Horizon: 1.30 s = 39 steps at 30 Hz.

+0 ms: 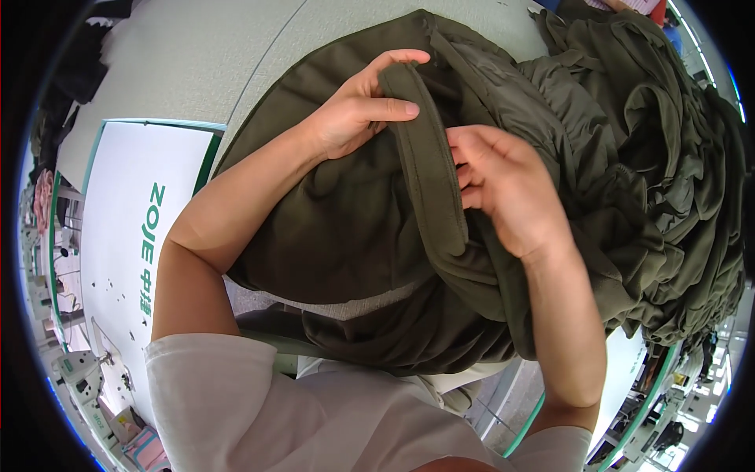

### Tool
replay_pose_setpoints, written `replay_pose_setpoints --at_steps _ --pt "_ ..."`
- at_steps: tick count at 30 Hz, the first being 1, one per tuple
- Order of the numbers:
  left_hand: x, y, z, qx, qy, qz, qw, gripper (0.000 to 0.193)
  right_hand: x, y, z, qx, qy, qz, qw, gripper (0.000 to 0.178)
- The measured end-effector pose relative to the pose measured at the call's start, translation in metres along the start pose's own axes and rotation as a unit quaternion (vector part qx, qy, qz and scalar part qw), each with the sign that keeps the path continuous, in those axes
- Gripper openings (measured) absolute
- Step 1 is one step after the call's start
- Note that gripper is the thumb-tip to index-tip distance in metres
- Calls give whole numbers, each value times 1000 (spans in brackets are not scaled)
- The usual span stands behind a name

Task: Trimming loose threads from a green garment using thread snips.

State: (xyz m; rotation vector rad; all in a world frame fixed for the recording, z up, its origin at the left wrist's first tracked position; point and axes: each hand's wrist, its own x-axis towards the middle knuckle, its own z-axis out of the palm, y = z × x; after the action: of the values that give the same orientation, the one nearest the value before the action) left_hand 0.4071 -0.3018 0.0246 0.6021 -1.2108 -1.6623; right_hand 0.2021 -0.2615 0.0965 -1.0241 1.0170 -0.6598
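A dark olive garment [330, 236] with a stitched band [425, 149], perhaps a collar, lies across the work surface and my lap. My left hand [354, 114] pinches the band's upper end, its thumb on the near face and the index finger reaching over the top. At the band's right edge is my right hand [515, 185], fingers curled against and behind the cloth, fingertips partly hidden. Between the two hands the band slants down to the right, its line of stitching facing up. Smoother lining-like fabric [543, 102] of the same colour shows beyond it.
A big heap of olive garments [668, 157] fills the right side. To the left stands a white sewing machine table [130, 204] with green edging, and a machine head [79, 370] sits lower left. Pale grey surface [204, 47] spreads behind the garment. Dark cloth [71, 63] hangs far left.
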Motion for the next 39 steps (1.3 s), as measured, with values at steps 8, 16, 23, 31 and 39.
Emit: replay_pose_setpoints --at_steps 8,16,23,31,39 --pt "-4 4 1 9 -23 3 1000 65 34 -10 -1 -130 9 -2 991 15" --pt "0 -3 4 32 -14 10 999 62 33 6 -2 -77 13 -15 997 8" --pt "1 -4 3 96 -10 8 995 58 32 9 -9 -85 -29 -18 996 10" --pt "1 0 9 61 1 -15 998 57 30 9 -10 -72 -48 -8 996 12" --pt "2 -3 8 91 -12 7 996 55 32 11 -8 -39 -6 9 999 10"
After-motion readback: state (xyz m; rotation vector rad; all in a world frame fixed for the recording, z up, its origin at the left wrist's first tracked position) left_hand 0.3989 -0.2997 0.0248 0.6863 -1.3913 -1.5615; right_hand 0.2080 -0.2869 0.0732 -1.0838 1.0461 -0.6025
